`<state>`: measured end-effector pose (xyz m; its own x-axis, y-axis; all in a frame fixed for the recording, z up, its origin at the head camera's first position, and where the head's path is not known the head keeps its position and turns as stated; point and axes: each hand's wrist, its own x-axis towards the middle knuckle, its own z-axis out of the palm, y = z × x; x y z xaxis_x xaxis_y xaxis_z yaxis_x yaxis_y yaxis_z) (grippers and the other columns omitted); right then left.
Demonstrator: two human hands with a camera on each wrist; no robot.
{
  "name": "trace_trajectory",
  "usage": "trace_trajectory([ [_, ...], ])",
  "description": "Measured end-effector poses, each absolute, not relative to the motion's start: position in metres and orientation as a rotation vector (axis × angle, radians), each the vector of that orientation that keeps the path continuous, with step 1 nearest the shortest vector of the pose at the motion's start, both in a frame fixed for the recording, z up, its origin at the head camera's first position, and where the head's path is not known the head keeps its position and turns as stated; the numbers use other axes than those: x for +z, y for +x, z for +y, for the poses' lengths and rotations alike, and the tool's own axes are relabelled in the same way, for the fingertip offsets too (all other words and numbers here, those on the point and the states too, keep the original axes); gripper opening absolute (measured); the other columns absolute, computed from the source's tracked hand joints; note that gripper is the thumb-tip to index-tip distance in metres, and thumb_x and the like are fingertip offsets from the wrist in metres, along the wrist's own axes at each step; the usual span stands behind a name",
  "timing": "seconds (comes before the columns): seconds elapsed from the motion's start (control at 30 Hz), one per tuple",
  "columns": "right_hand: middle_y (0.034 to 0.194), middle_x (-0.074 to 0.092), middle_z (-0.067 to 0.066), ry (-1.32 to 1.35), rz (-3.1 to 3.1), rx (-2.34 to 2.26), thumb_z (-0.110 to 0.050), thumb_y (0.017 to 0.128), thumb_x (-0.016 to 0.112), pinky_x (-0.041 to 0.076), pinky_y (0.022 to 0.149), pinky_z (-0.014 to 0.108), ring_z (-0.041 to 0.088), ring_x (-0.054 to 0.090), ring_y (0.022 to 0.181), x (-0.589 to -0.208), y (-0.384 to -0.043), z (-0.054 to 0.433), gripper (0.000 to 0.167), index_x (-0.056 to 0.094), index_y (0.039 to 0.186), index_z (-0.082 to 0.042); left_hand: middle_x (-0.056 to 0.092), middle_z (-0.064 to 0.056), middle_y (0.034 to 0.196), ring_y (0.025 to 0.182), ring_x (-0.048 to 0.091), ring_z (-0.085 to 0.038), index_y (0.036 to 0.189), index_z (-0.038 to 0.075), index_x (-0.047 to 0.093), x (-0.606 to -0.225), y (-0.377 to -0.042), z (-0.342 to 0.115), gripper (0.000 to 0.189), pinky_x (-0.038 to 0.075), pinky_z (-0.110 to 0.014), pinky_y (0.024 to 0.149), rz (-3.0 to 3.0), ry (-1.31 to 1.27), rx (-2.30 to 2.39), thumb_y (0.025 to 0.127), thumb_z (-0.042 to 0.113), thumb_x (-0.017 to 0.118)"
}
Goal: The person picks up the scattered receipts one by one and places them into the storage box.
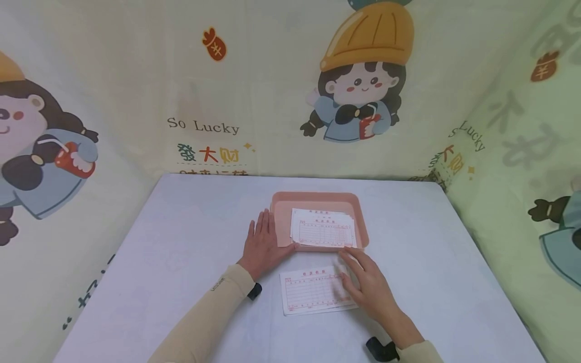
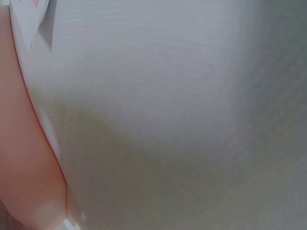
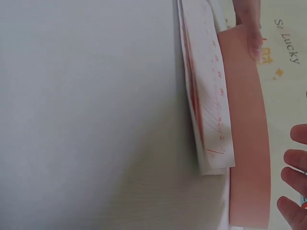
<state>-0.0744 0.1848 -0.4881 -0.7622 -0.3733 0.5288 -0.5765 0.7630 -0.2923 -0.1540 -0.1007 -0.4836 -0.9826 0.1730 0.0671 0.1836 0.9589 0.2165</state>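
Observation:
A pink tray stands on the table, holding a loose stack of printed paper slips with red lines. My left hand lies at the tray's left side, fingers straight, its thumb reaching along the front rim. In front of the tray lies a second stack of slips, with layered edges visible in the right wrist view. My right hand hovers over that stack's right end, fingers loosely bent and fingertips near the tray's front right corner. In the right wrist view its fingers are apart and hold nothing.
A white-covered table carries the tray and slips. Behind it and at both sides hang cloth walls printed with cartoon figures. Dark wrist straps sit at the cuffs.

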Motion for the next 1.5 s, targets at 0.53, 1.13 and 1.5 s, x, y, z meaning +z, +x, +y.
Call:
trace_trajectory([
  [0.53,0.132,0.061,0.015,0.755,-2.494,0.619,-0.015,0.078,0.074,0.043,0.099,0.041,0.031,0.058,0.121,-0.497,-0.062,0.181,0.051,0.064,0.126,-0.003,0.023,-0.026,0.161,0.152,0.021,-0.037,0.154,-0.007,0.021,-0.486,-0.154,-0.1,0.114,0.019,-0.055,0.122,-3.002,-0.294,-0.389,0.083,0.077,0.052],
  [1.13,0.133,0.06,0.014,0.853,-2.497,0.709,-0.037,0.091,0.065,0.018,0.118,0.011,0.032,0.057,0.122,-0.509,-0.045,0.189,0.053,0.061,0.13,-0.001,0.018,-0.025,0.163,0.153,0.018,-0.036,0.156,-0.005,0.016,-0.481,-0.154,-0.1,0.116,0.018,-0.054,0.123,-3.058,-0.286,-0.327,0.084,0.081,0.045],
  [1.5,0.14,0.056,0.012,0.905,-2.561,0.666,-0.027,0.07,0.087,0.013,0.119,0.011,0.03,0.055,0.127,-0.51,-0.038,0.188,0.079,0.056,0.138,-0.001,0.021,-0.025,0.162,0.153,0.02,-0.036,0.155,-0.006,0.018,-0.483,-0.154,-0.1,0.114,0.019,-0.054,0.122,-3.049,-0.289,-0.328,0.084,0.079,0.048],
])
